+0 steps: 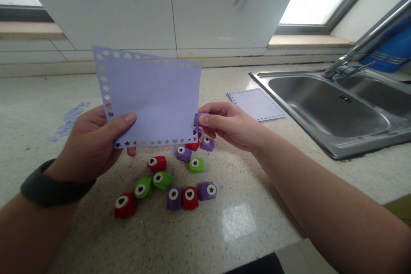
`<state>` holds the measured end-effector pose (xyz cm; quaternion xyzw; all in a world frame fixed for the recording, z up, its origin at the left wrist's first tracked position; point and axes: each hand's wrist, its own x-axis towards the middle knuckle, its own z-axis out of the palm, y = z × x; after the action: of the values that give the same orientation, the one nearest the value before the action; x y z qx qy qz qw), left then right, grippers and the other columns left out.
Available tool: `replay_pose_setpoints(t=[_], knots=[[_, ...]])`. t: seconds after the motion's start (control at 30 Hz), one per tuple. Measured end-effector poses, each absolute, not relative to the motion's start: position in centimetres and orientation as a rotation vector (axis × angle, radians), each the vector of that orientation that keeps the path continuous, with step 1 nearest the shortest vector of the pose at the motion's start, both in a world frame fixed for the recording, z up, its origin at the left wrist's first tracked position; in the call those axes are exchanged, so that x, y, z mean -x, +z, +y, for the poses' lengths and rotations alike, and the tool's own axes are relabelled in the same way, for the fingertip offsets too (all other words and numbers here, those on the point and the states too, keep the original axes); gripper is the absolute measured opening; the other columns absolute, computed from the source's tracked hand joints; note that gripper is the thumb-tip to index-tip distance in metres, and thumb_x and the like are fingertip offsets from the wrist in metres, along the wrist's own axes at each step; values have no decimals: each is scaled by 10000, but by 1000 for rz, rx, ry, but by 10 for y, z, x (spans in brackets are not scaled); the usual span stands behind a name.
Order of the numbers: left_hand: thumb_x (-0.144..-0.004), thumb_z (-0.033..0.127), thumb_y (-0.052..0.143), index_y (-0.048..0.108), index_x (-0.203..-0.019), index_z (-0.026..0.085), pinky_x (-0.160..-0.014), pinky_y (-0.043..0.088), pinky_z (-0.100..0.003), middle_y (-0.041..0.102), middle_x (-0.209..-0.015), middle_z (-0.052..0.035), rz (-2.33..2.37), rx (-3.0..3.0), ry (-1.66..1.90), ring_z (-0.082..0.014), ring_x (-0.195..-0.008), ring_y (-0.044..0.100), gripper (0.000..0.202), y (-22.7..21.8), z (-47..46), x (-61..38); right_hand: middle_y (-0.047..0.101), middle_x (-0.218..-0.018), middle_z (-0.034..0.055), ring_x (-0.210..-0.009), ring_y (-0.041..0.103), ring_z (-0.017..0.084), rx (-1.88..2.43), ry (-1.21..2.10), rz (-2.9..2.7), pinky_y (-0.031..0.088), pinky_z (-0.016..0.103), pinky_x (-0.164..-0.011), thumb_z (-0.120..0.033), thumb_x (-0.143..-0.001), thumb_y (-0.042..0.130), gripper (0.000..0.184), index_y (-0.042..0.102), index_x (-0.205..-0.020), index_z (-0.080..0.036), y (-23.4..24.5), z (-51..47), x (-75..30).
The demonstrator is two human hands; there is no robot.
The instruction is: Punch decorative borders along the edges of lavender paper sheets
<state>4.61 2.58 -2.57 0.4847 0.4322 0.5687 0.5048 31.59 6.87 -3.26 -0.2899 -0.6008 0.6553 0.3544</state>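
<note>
My left hand grips a lavender sheet of paper by its lower left edge, thumb on the front. Small cut-out shapes run along its top, left and bottom edges and low on the right edge. At that right edge my right hand pinches a purple craft punch; whether the punch bites the paper cannot be made out. Below the sheet, several punches lie on the counter, among them a red punch, a green punch and a purple punch, with hearts, stars and other shapes on their white discs.
A stack of lavender paper with punched borders lies right of my hands, beside the steel sink and its faucet. Paper scraps are heaped at the left on the speckled counter. A tiled wall rises behind.
</note>
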Motion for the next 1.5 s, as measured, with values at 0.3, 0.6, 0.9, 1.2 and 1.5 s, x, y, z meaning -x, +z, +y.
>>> replay_pose_setpoints(t=[0.3,0.6,0.9,1.2,1.5], knots=[[-726,136,761,753,-807,168,-281,482,-173,691,-575,9,1052,-1159,1358,-109,-315,550,87,-24,24,-48,613,-751,7,-638,509,99,756,1708,-1559,414,241,-583,-350,-845,771,215,704,-856,-146,-32,67,-315],[-751,157,766,754,-870,164,-292,502,-184,709,-620,4,1039,-1157,1327,-115,-338,573,120,-30,25,-44,562,-680,-16,-582,469,92,735,1694,-1616,369,246,-535,-378,-867,749,254,662,-785,-154,-33,67,-313],[-745,156,769,745,-829,158,-296,498,-178,686,-577,-1,1026,-1128,1315,-119,-330,573,87,-27,25,-48,548,-661,-22,-566,465,93,734,1714,-1632,367,251,-528,-384,-879,736,271,632,-763,-162,-31,66,-313],[-745,145,760,747,-828,172,-293,488,-166,686,-565,4,1039,-1144,1329,-113,-329,561,88,-27,25,-48,564,-679,-18,-571,467,89,751,1703,-1622,369,243,-529,-400,-867,746,274,644,-777,-163,-32,66,-313],[-743,150,765,750,-846,166,-290,497,-181,689,-583,6,1023,-1160,1326,-119,-334,567,105,-28,25,-48,569,-698,-10,-588,470,94,751,1700,-1621,370,246,-533,-394,-869,743,272,637,-770,-163,-32,66,-312]])
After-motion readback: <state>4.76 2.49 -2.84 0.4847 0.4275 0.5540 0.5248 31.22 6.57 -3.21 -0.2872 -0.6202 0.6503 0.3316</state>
